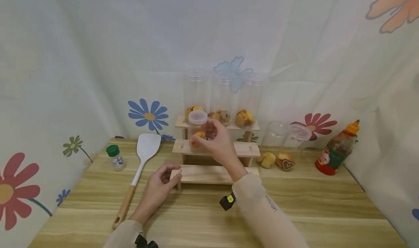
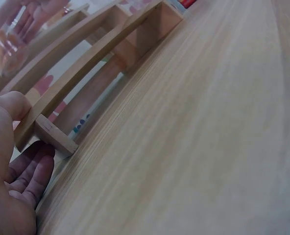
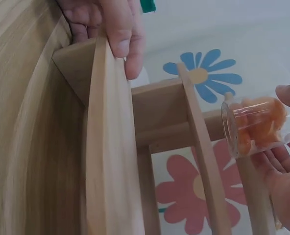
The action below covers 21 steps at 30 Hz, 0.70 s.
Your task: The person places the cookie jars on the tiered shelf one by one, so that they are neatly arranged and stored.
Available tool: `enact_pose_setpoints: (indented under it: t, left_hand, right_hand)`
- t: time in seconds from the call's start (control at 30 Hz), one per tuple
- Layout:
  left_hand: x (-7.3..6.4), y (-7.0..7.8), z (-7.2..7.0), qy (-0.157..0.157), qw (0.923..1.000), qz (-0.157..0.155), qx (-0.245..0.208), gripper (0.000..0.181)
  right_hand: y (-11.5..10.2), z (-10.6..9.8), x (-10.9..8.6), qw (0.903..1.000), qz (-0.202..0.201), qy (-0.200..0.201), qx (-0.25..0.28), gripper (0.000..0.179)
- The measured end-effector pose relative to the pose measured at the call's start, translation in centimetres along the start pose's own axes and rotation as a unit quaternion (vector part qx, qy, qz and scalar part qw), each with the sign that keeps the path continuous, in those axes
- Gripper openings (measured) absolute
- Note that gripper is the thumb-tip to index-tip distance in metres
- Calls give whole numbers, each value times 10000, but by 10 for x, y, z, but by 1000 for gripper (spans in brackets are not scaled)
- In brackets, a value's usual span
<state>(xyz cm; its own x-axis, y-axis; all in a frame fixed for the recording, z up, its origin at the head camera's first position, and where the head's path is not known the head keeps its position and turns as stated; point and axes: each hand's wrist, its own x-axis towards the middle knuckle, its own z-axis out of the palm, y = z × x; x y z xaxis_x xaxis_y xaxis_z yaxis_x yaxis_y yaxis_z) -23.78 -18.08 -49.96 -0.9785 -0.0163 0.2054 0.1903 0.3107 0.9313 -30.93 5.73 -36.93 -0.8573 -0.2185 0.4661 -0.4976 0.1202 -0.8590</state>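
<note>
A three-tier wooden display rack point(image 1: 206, 175) stands on the table. My right hand point(image 1: 221, 143) holds a small clear jar point(image 1: 194, 128) with a pale lid and orange-yellow snacks inside, in front of the top tier and over the left part of the middle tier. In the right wrist view, the jar's round base point(image 3: 229, 128) shows close to the rack, with thumb and fingers around its side. My left hand point(image 1: 159, 185) grips the left end of the lowest tier. The left wrist view shows its thumb point(image 2: 15, 104) on the board, with the other fingers beside the leg.
Three tall jars point(image 1: 222, 91) of cookies stand on the top tier. Two more jars point(image 1: 296, 142) are on the table to the right, beside a red sauce bottle point(image 1: 337, 150). A white spatula point(image 1: 148, 146) and green-capped shaker point(image 1: 116, 159) lie left.
</note>
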Motion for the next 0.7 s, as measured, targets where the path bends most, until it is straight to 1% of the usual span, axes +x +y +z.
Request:
enact_pose_setpoints:
  t: [0.1, 0.23, 0.37, 0.53, 0.7]
  left_hand:
    - [1, -1, 0, 0, 10000, 31, -5, 31]
    - [2, -1, 0, 3, 10000, 67, -58, 31]
    - [1, 1, 1, 2, 9999, 80, -147, 31]
    - [0, 4, 2, 14, 9997, 91, -224, 30]
    - [-1, 3, 0, 8, 9997, 107, -218, 30]
  right_hand:
    - [3, 8, 2, 9999, 59, -43, 73, 56]
    - [6, 17, 3, 9998, 194, -68, 20, 58]
    - [7, 23, 2, 9994, 272, 37, -194, 58]
    - [8, 28, 0, 9979, 185, 193, -584, 58]
    - [10, 31, -1, 9968, 166, 300, -725, 53]
